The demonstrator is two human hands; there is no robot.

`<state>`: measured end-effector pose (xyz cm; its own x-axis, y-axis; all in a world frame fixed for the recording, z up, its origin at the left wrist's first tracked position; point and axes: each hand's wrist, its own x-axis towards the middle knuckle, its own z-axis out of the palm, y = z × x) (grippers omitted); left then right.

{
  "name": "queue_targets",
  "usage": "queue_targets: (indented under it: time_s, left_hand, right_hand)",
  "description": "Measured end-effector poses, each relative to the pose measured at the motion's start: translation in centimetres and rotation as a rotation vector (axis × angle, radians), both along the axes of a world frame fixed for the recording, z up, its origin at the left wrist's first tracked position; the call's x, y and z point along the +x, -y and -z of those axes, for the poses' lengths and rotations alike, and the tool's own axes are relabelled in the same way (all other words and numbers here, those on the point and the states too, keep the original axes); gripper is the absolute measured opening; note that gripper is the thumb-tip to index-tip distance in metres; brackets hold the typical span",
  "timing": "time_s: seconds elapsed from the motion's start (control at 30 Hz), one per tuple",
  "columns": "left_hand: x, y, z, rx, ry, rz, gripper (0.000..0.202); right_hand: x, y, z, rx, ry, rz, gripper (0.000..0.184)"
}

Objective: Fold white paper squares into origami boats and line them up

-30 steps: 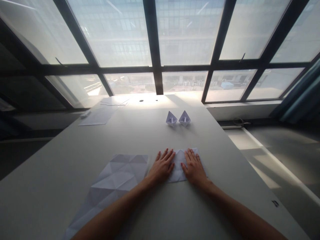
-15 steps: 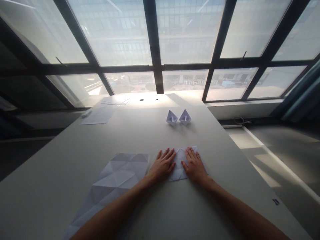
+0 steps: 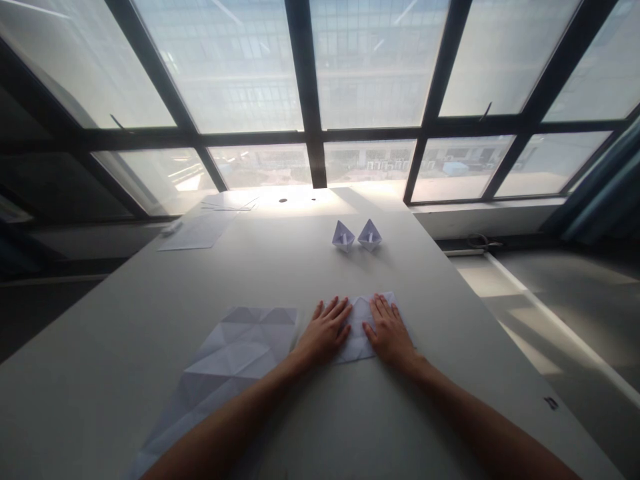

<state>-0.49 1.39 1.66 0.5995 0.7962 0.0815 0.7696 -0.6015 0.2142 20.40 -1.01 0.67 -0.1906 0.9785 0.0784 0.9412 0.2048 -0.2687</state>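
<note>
A folded sheet of white paper (image 3: 358, 333) lies flat on the table, with crease lines showing between my hands. My left hand (image 3: 326, 330) rests palm down over its left part, fingers spread. On the right part, my right hand (image 3: 390, 330) presses flat, its fingers stretched out and the thumb apart. Left of my hands is a larger creased sheet of paper (image 3: 235, 353), unfolded and partly covered by my left forearm. Farther off stand two folded paper boats (image 3: 343, 237), side by side.
The white table (image 3: 280, 273) reaches to the large window (image 3: 370, 67). At its far left lie papers (image 3: 193, 230) with thin strips on top. A small dark mark (image 3: 551, 403) is near the right edge. A blue curtain (image 3: 605, 187) hangs at the right.
</note>
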Motion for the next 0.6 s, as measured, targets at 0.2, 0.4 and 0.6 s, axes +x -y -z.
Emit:
queue_targets:
  time_s: [0.2,0.4,0.6]
  left_hand:
    - [0.09,0.02,0.03,0.014,0.014,0.001,0.053]
    - [0.03,0.02,0.0,0.024,0.024,0.007,0.053]
    - [-0.05,0.05,-0.05,0.026,0.027,0.008,0.053]
  right_hand:
    - [0.1,0.02,0.01,0.012,0.0,-0.006,0.064]
    - [0.08,-0.01,-0.08,0.005,0.003,-0.007,0.064]
    - [0.04,-0.06,-0.08,-0.006,-0.005,-0.009,0.064]
